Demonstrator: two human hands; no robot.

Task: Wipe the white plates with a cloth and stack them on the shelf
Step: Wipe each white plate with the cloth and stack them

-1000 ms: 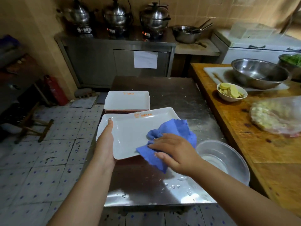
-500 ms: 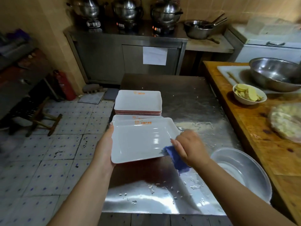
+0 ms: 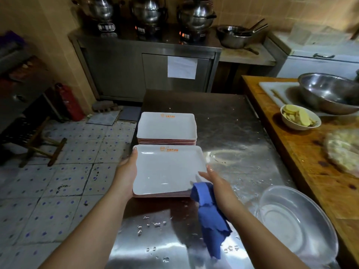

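Steel worktop (image 3: 233,133) in a tiled kitchen, wet with droplets. Left hand (image 3: 126,171) grips the left edge of a white plate (image 3: 167,171), thumb on the rim; right hand (image 3: 217,183) has fingers out straight against its right edge with a blue cloth (image 3: 209,214) tucked in the palm, hanging down. Beyond both hands sits another plate stack (image 3: 167,129); a clear basin (image 3: 295,224) is right of the right wrist. The held plate tops a short pile between the hands.

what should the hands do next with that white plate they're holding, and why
Probably let go of the white rectangular plate. It already seems to sit on the near stack, with the left hand on its left edge and the right hand at its right corner, trailing the blue cloth.
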